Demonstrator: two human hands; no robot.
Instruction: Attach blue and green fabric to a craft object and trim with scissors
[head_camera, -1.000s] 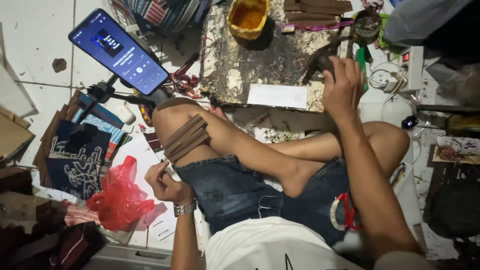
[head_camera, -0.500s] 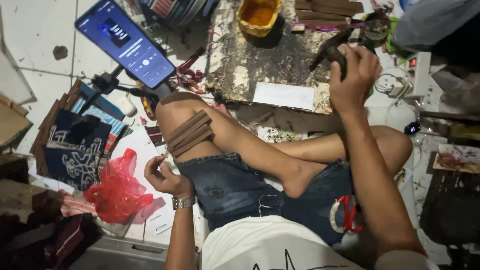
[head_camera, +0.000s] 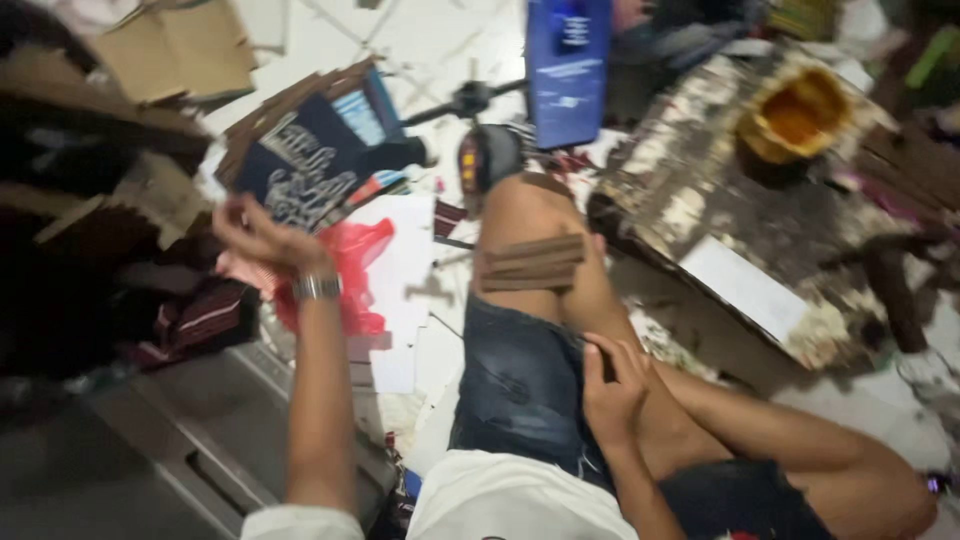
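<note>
My left hand (head_camera: 257, 234) is lifted out to the left, fingers loosely spread, in front of a dark printed cloth piece (head_camera: 300, 172) and above a red plastic bag (head_camera: 352, 262). It wears a wristwatch and looks empty, though the view is blurred. My right hand (head_camera: 611, 386) lies flat on my left thigh beside the denim shorts, holding nothing I can make out. A stack of brown strips (head_camera: 530, 262) rests across my bent knee.
A stained work board (head_camera: 700, 205) lies to the right with a white card (head_camera: 745, 285), a yellow bowl (head_camera: 805, 110) and a hammer (head_camera: 890, 275) on it. A phone on a small tripod (head_camera: 568, 65) stands ahead. Cardboard and clutter (head_camera: 120, 130) pile up at left.
The view swung left. My right hand let go of the hammer on the board and came back to my thigh. My left hand rose from my hip toward the left pile.
</note>
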